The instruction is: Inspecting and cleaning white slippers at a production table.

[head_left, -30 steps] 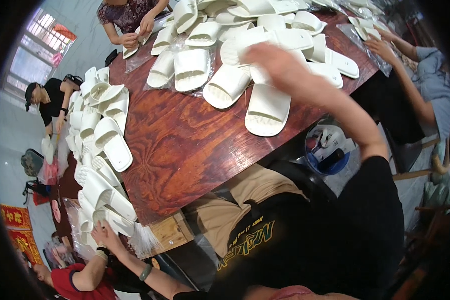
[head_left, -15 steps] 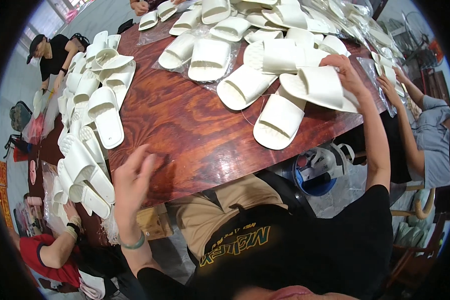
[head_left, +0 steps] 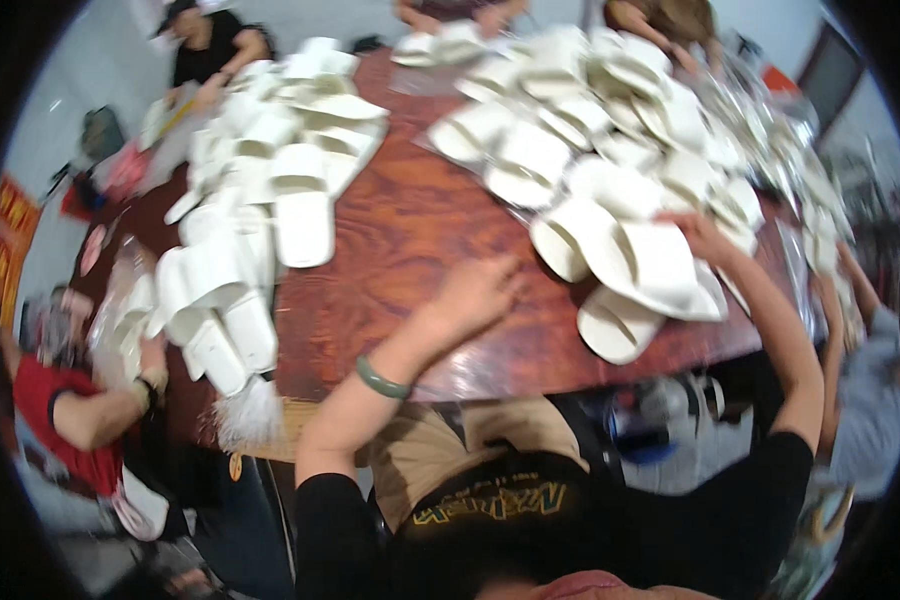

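Observation:
My right hand (head_left: 703,240) grips the edge of a white slide slipper (head_left: 662,266) at the right of the reddish wooden table (head_left: 370,300). Other white slippers lie partly beneath and beside it, among them one near the front edge (head_left: 618,328) and one to the left (head_left: 558,240). Over the middle of the table is my left hand (head_left: 480,295), with a green bangle (head_left: 382,380) on its wrist. Motion smears its fingers, so I cannot make out whether they are closed; nothing shows in them.
A big heap of slippers (head_left: 555,65), some on clear plastic bags, covers the far right. More slippers (head_left: 220,270) are piled along the left, by white strings (head_left: 250,415). Co-workers' hands (head_left: 150,365) are busy around the table. A blue bin (head_left: 645,445) stands below the front edge.
My left hand has swung from the table's left side to its middle, toward the slippers on the right. The right hand keeps its grip on the slipper. The whole view has shifted.

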`<state>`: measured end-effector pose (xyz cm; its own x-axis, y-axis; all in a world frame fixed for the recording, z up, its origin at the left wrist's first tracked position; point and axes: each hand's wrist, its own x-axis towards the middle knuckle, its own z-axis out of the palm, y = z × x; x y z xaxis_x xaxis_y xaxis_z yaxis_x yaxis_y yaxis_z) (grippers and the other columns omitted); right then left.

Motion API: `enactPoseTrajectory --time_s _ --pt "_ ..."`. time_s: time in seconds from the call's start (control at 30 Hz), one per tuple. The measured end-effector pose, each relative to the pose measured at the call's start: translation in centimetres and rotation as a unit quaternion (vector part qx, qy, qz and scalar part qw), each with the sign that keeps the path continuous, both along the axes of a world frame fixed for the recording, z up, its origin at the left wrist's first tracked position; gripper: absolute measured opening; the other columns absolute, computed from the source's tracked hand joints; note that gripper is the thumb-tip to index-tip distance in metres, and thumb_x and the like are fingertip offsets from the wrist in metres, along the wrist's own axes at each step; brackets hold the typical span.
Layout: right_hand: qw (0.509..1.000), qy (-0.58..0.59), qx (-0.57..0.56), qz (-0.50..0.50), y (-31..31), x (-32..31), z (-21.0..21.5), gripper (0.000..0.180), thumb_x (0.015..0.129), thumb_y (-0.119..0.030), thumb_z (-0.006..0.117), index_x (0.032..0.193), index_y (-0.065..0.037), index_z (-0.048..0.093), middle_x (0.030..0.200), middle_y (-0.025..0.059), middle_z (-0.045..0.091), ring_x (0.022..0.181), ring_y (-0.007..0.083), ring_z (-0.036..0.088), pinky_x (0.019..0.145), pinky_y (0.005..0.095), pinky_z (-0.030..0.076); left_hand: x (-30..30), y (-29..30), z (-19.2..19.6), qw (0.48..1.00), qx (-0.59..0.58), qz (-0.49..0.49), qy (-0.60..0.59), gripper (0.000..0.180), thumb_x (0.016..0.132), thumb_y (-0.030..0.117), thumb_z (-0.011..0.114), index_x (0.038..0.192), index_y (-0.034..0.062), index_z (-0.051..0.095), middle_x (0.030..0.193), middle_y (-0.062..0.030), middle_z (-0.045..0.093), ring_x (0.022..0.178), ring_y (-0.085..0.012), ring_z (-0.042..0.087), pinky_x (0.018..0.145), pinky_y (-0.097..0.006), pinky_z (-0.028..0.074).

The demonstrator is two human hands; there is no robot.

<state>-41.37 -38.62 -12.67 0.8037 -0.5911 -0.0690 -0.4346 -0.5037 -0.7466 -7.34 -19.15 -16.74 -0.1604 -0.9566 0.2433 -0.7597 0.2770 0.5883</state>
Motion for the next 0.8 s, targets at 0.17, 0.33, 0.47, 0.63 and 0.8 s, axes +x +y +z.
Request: enactPoseTrajectory --time_s 0.17,0.33,0.47,0.63,0.8 --pt "0.948 -0.192 0.194 -0.166 2.9 1.9 -0.2 0.027 0.084 -0.004 0.058 0.110 0.000 0.060 0.099 0.0053 0.064 0.090 0.0129 0.060 0.082 0.0266 0.049 0.2 0.8 -1.0 1.000 -0.002 0.013 -0.025 0.025 0.087 0.030 0.051 0.096 0.0071 0.055 0.076 -0.0216 0.061 0.074 -0.0406 0.059 0.064 -0.050 0.046" --pt "0.917 -0.215 0.286 -0.177 3.9 3.9 -0.5 0.034 0.085 -0.003 0.056 0.119 0.001 0.055 0.105 0.0102 0.064 0.087 0.0150 0.064 0.076 0.0274 0.054 0.1 0.7 -1.8 1.000 -0.018 0.008 -0.018 0.030 0.086 0.031 0.052 0.098 0.0034 0.054 0.074 -0.0212 0.061 0.074 -0.0399 0.059 0.065 -0.050 0.045" --pt "0.887 -0.294 0.288 -0.208 4.1 4.7 -0.4 0.035 0.088 -0.004 0.052 0.122 0.002 0.052 0.106 0.0110 0.063 0.087 0.0164 0.064 0.076 0.0279 0.054 0.3 1.4 -0.9 1.000 -0.020 0.006 -0.010 0.030 0.086 0.032 0.052 0.100 0.0048 0.054 0.075 -0.0222 0.060 0.076 -0.0399 0.059 0.066 -0.050 0.045" --pt "0.873 -0.355 0.215 -0.257 7.6 4.9 3.6 0.039 0.087 -0.006 0.054 0.124 0.001 0.050 0.112 0.0104 0.061 0.095 0.0169 0.062 0.082 0.0289 0.051 -0.8 5.9 2.5 0.994 -0.030 -0.023 0.106 0.039 0.088 0.038 0.051 0.110 0.0064 0.049 0.076 -0.0237 0.060 0.077 -0.0434 0.058 0.067 -0.050 0.046" --pt "0.875 -0.355 0.232 -0.232 14.1 9.3 7.0 0.042 0.088 -0.007 0.052 0.129 0.001 0.046 0.119 0.0104 0.057 0.104 0.0172 0.057 0.090 0.0296 0.045 -3.2 12.2 5.6 0.993 -0.009 -0.034 0.111 0.071 0.086 0.045 0.054 0.134 -0.0013 0.031 0.070 -0.0248 0.059 0.065 -0.0390 0.060 0.060 -0.044 0.048"
